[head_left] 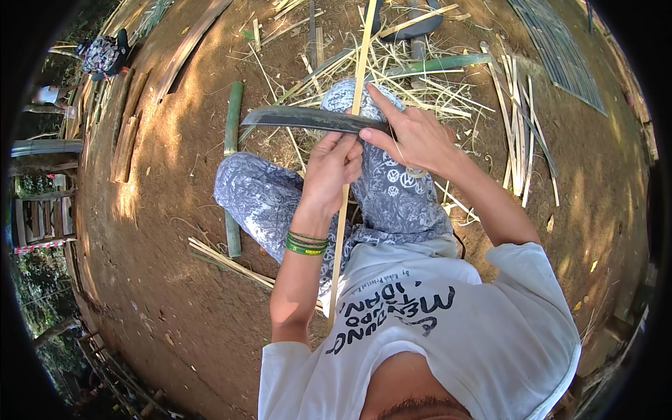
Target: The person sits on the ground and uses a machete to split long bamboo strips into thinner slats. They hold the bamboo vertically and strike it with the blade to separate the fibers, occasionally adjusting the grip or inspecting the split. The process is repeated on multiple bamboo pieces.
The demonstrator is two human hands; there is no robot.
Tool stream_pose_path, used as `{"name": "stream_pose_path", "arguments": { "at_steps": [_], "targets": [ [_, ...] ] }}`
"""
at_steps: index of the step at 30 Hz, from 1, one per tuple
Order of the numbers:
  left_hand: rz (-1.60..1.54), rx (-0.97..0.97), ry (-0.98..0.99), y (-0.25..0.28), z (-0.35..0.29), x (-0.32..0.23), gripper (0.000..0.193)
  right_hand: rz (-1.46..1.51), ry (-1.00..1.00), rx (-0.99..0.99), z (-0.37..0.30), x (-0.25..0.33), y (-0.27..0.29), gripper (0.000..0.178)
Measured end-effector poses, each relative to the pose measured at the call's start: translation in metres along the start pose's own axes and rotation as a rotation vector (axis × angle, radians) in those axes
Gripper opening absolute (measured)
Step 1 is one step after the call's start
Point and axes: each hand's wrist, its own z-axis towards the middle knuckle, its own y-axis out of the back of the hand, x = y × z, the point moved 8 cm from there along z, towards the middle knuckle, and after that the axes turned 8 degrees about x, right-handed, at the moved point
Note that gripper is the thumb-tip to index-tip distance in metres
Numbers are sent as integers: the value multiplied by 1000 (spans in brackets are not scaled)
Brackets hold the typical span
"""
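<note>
A long pale bamboo strip (363, 52) runs from the top of the view, past the blade and down along my shirt. My left hand (334, 164) is closed round the strip just below a dark, curved machete (301, 117). The blade lies crosswise over my raised knee, its tip to the left. My right hand (420, 136) holds the machete's right end, which goes in between thumb and index finger. My right thumb lies along the blade's lower edge, and the index finger stretches toward the strip. The handle is hidden. A thin curled shaving (416, 172) hangs below my right hand.
Loose shavings (448, 98) and a green bamboo piece (441, 65) lie beyond my knees. A green pole (233, 175) lies at left, and cut strips (519, 126) at right. Farther off are a slatted panel (560, 52), a dark sandal (413, 26) and another person (105, 56).
</note>
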Motion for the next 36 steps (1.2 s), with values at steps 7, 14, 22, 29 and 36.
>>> {"name": "stream_pose_path", "arguments": {
  "at_steps": [7, 14, 22, 29, 36],
  "targets": [
    [54, 57, 34, 7, -2, 7, 27, -71, 58, -118, 1, -3, -1, 87],
    [109, 36, 57, 9, -15, 8, 30, -29, 47, -97, 4, -8, -8, 89],
    [147, -64, 58, 15, -30, 11, 42, -44, 43, -118, 0, -8, -13, 88],
    [172, -40, 59, 19, -43, 17, 47, -69, 27, -114, -5, -5, -12, 95],
    [180, -13, 63, 17, -62, 24, 47, -61, 7, -115, -8, -8, -15, 96]
  ]
}}
